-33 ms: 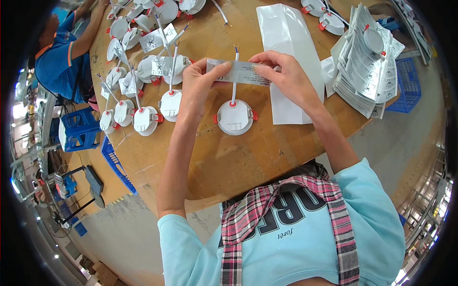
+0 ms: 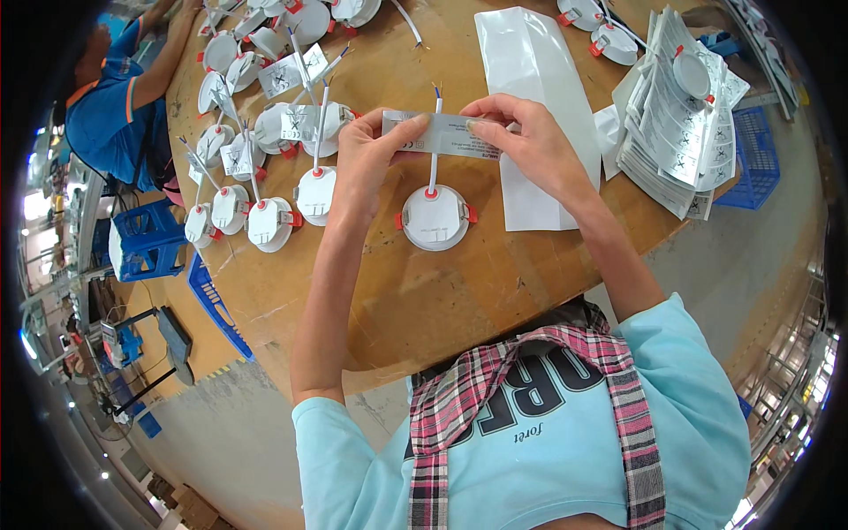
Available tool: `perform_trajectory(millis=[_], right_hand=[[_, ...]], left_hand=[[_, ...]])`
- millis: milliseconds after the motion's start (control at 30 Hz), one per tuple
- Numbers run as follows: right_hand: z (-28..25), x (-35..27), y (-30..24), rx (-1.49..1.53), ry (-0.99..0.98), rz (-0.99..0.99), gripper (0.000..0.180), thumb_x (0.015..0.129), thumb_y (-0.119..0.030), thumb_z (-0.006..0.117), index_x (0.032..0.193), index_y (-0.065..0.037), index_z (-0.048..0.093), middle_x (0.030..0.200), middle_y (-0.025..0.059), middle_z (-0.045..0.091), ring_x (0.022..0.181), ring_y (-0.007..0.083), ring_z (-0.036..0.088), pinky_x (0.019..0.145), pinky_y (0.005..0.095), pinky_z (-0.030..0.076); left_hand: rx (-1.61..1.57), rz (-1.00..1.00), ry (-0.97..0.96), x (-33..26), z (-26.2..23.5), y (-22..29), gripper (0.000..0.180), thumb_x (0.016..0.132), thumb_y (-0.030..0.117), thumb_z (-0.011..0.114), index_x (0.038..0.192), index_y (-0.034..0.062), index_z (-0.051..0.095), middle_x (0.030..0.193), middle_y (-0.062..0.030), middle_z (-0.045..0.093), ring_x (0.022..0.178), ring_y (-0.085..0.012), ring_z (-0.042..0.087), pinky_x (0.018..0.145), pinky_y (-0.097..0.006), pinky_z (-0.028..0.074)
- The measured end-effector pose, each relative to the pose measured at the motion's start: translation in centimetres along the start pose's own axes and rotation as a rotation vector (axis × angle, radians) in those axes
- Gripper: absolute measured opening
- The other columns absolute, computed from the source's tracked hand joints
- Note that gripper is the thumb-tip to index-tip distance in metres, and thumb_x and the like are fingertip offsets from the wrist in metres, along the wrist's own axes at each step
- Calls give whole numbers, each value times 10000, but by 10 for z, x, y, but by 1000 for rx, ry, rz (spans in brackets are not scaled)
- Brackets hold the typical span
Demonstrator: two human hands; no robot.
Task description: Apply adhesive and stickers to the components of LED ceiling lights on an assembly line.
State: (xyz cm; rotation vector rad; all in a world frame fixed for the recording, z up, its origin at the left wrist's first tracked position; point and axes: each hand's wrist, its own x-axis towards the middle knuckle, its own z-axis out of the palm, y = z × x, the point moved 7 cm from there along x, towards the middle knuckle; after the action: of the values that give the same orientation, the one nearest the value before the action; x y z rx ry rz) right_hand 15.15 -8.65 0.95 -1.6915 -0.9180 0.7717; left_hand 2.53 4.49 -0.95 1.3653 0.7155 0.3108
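Note:
Both my hands hold a narrow silver-white label strip (image 2: 446,137) level above the table. My left hand (image 2: 364,159) pinches its left end and my right hand (image 2: 533,146) its right end. The strip crosses the thin white wire (image 2: 433,175) that rises from a round white lamp fitting (image 2: 435,219) with red side clips. The fitting lies flat on the brown round table (image 2: 424,300), just below my hands.
Several more white fittings with wires and labels (image 2: 265,221) lie in rows at the left. To the right are a long white backing sheet (image 2: 530,79) and a stack of label sheets (image 2: 676,124). A blue crate (image 2: 746,159) sits at the right and a blue stool (image 2: 146,238) at the left. A person in a blue shirt (image 2: 115,106) works at the far left.

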Motion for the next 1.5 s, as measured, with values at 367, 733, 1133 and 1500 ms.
perform_trajectory(millis=[367, 733, 1133, 1500], right_hand=[[-2, -1, -2, -20, 10, -24, 219, 866, -147, 601, 1010, 11, 641, 767, 39, 608, 713, 119, 528, 666, 268, 447], [-12, -5, 1, 32, 11, 5, 225, 870, -160, 595, 1032, -10, 636, 878, 75, 650, 798, 162, 590, 753, 284, 477], [-1, 28, -23, 60, -182, -131, 297, 854, -241, 648, 1026, 0, 656, 947, 80, 662, 893, 177, 607, 816, 301, 469], [15, 36, -12, 99, -275, 19, 288, 850, -305, 666, 902, -21, 670, 787, 6, 621, 765, 76, 553, 715, 232, 406]], left_hand=[[-138, -10, -27, -2, 2, -4, 216, 847, 186, 682, 934, -9, 649, 871, -94, 674, 794, -143, 652, 745, -285, 537], [-267, -26, -54, -7, 4, -5, 198, 860, 159, 671, 960, -8, 632, 901, -102, 675, 816, -146, 652, 765, -297, 530], [-375, -44, -99, -8, 10, -8, 203, 863, 165, 673, 964, -6, 631, 930, -105, 673, 835, -151, 649, 790, -321, 537], [-360, -12, -96, -4, 10, -11, 212, 856, 158, 679, 973, -14, 637, 923, -101, 675, 820, -145, 654, 742, -299, 549]])
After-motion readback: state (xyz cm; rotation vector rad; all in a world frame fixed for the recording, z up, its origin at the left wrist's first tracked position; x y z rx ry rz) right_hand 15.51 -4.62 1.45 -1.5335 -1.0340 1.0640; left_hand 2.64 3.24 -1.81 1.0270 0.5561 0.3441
